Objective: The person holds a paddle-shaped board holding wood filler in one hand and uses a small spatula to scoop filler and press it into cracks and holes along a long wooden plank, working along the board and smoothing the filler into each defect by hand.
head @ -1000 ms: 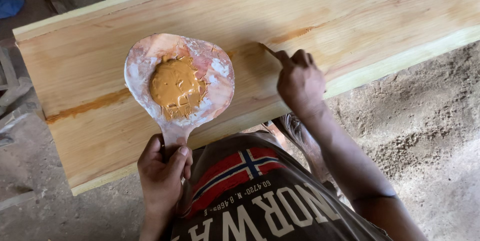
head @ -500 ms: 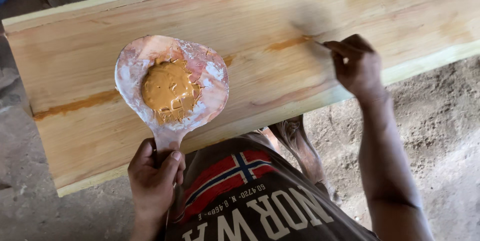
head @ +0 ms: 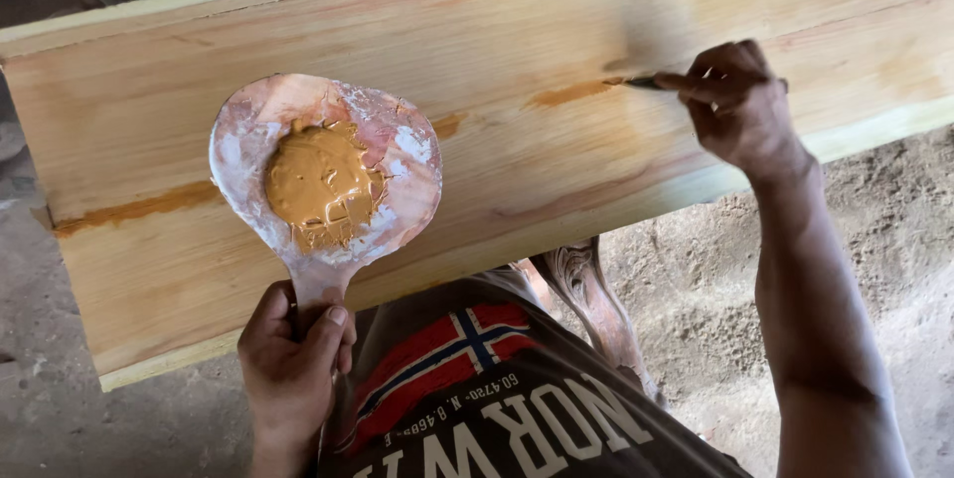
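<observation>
Wood of a pale, yellowish grain fills most of the head view: a long plank (head: 556,71) lying across the frame, its long axis running left to right and tilting slightly upward toward the right. At its left end a tan streak of filler (head: 139,208) follows a seam along the grain.

Next comes the left hand (head: 293,359), its grip wrapped shut around the handle of a round, paddle-shaped board (head: 397,180). That board's handle points down toward the person and its wide end lies over the plank, carrying a mound of tan putty (head: 318,180) on a surface smeared white and pink.

Further right, a shorter tan streak (head: 571,92) marks the same seam. Compared with a second ago, the right hand (head: 735,105) has travelled well to the right along the plank, away from the paddle-shaped board, and the putty line has lengthened behind it; by my judgement the filling of the seam is advancing rightward, with a bare stretch left in the middle. The right hand's fingers are pinched on a thin dark tool (head: 644,82), whose tip points left and touches the end of that streak, its long axis lying nearly along the seam.

Sandy ground (head: 696,269) lies below the plank's near edge.
</observation>
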